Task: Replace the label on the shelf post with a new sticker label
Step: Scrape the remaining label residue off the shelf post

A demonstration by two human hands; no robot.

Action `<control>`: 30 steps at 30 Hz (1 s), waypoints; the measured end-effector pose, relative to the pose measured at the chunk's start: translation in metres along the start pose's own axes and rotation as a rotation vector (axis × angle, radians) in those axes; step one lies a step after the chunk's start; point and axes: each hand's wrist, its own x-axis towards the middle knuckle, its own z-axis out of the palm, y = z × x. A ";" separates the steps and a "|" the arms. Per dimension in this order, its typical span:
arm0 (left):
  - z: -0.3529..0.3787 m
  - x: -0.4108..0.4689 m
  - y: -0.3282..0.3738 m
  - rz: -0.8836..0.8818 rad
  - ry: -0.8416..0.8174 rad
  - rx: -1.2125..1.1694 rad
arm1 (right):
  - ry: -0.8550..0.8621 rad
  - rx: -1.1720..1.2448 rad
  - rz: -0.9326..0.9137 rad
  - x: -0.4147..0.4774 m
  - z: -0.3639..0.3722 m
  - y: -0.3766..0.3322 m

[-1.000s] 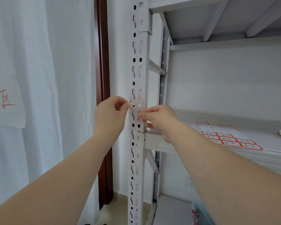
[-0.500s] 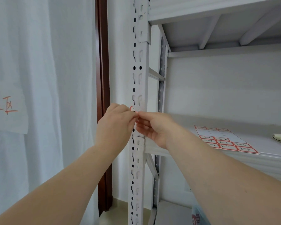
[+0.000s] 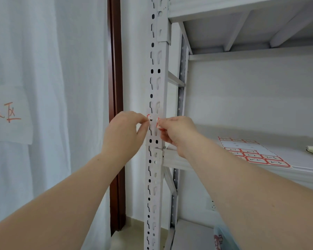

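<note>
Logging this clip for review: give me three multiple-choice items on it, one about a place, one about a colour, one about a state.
1. Where does the sticker sheet lie?
A. on the shelf board
B. on the floor
C. taped to the curtain

2. What colour borders the label on the shelf post?
A. blue
B. red
C. green

3. What are the hands doing?
A. hanging idle
B. both pinching the label
C. holding a pen

Key: A, the sheet lies flat right of the post; B, red edge shows; B, left hand and right hand meet at the label.
</note>
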 end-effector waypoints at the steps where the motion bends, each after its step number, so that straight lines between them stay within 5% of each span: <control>1: 0.001 0.002 -0.002 -0.048 0.013 -0.006 | 0.015 -0.096 -0.057 0.000 0.001 0.001; 10: 0.011 0.020 -0.002 -0.173 -0.055 0.132 | 0.057 -0.604 -0.319 0.010 0.007 0.007; 21: 0.022 0.025 -0.006 0.172 0.023 0.452 | 0.043 -0.811 -0.463 0.017 0.003 0.009; 30: 0.021 0.030 -0.003 0.266 -0.075 0.597 | 0.022 -0.814 -0.448 0.020 0.000 0.008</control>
